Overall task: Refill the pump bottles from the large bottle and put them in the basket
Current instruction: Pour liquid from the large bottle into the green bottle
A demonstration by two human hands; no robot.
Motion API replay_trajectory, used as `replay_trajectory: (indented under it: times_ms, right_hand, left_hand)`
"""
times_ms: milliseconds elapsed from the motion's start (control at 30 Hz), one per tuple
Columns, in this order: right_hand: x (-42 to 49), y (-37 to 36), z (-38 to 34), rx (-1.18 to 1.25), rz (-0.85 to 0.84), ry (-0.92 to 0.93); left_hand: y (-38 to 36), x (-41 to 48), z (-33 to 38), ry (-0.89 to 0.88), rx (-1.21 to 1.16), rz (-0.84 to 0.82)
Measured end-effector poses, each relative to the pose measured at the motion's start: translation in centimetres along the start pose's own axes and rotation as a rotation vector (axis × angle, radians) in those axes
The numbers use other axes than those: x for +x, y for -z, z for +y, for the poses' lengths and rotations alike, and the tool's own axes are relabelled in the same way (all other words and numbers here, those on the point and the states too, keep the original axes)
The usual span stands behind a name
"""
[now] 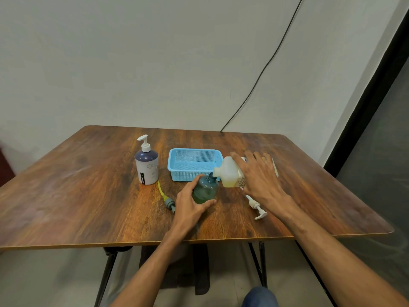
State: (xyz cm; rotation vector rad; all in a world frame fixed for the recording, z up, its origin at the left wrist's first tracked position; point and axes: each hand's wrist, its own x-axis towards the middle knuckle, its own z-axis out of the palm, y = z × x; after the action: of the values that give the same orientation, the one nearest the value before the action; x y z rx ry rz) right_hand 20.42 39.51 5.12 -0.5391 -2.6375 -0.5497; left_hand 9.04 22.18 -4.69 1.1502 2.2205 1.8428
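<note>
My left hand (190, 203) grips a small round teal pump bottle (205, 189) that stands open on the table, partly filled with greenish liquid. My right hand (257, 176) holds the large white bottle (230, 173) tipped on its side, its neck right over the small bottle's mouth. Yellowish liquid shows in the large bottle's lower part. A white pump head (257, 208) lies on the table under my right wrist. A grey pump head with a yellow tube (166, 199) lies left of my left hand. The blue basket (177, 167) stands empty behind the bottles.
A tall white and dark-blue pump bottle (146, 165) with its pump on stands left of the basket. The wooden table (77, 185) runs wide to the left. A black cable (254, 85) hangs down the wall at the back right.
</note>
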Motion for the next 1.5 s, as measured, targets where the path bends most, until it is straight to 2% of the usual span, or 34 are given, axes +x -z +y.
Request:
replay_trajectory:
  times_ms: [767, 1133, 1300, 1500]
  right_hand:
    - [0.0, -0.5, 0.1, 0.018, 0.035, 0.006]
    - [-0.7, -0.8, -0.3, 0.149, 0.022, -0.041]
    - [-1.2, -1.7, -0.9, 0.358, -0.007, -0.135]
    - [-2.0, -3.5, -1.8, 0.997, 0.009, -0.340]
  left_hand:
    - [0.0, 0.0, 0.2, 0.030, 0.018, 0.002]
    - [0.0, 0.0, 0.1, 0.051, 0.005, 0.006]
    - [0.1, -0.1, 0.4, 0.083, -0.013, 0.023]
    - [0.2, 0.1, 0.2, 0.116, -0.030, 0.040]
